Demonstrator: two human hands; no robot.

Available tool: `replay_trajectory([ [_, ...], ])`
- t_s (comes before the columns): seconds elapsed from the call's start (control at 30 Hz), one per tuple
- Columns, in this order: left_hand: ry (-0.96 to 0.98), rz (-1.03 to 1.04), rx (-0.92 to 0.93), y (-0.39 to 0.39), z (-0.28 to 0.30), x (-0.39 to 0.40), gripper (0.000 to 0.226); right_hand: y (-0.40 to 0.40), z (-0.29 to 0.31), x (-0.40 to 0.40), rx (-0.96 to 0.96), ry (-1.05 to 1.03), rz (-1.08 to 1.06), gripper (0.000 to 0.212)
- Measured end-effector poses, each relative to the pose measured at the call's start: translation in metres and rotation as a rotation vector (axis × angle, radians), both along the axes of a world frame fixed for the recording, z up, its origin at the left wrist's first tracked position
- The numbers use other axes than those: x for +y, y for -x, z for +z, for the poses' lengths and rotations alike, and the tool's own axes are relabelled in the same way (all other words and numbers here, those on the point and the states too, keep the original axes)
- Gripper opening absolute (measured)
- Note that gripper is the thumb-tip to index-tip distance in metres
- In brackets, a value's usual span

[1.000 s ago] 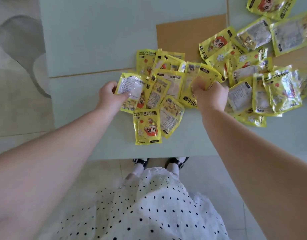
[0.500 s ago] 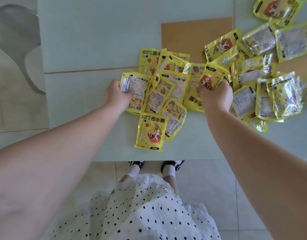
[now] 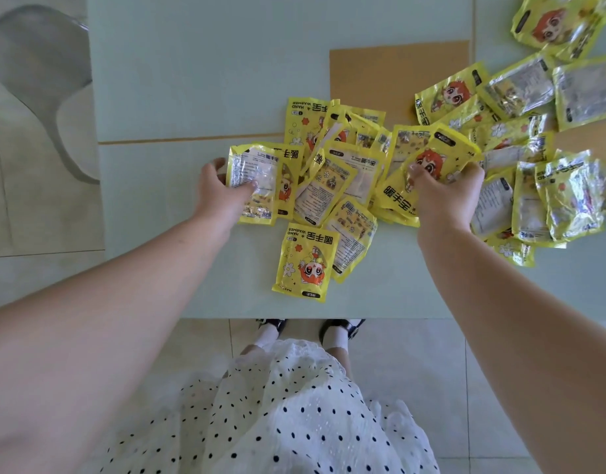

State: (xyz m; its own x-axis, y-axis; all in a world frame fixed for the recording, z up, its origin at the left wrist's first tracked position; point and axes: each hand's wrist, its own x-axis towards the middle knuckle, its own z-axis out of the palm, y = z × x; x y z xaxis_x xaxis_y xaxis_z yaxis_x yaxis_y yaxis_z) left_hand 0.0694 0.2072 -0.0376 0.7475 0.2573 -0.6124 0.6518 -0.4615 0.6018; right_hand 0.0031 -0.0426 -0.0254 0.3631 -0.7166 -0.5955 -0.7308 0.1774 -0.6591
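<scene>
- The bench (image 3: 209, 80) has a pale green, smooth top; a thin brown seam runs across it, and a brown cardboard sheet (image 3: 397, 73) lies flat on its far part.
- The left grip (image 3: 219, 189) is grasping a yellow packet (image 3: 253, 183) at its left edge, with the thumb on top. This packet lies at the left end of the middle heap (image 3: 332, 186), back side up.
- The right grip (image 3: 445, 196) is clenched around a second packet (image 3: 438, 155), which shows a red-haired cartoon face. It is at the right end of the same heap.
- One single packet (image 3: 306, 265) lies face up near the front edge of the bench.
- More packets (image 3: 541, 148) lie spread at the right, partly on the cardboard.
- Below the bench there is a pale tiled floor (image 3: 414, 371), a white dotted skirt (image 3: 294, 422) and black shoes (image 3: 274, 325).
- At the far left stands a grey curved chair (image 3: 31, 80).
</scene>
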Motion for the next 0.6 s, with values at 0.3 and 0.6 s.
replay_trajectory([
  [0.3,0.252,0.046,0.106,-0.001,0.011,0.016,0.013,0.051,0.028,0.026,-0.154,-0.529,-0.290,0.012],
  [0.6,-0.067,-0.207,-0.067,-0.006,-0.003,-0.002,0.014,0.091,-0.001,0.096,0.040,-0.491,-0.326,0.011],
])
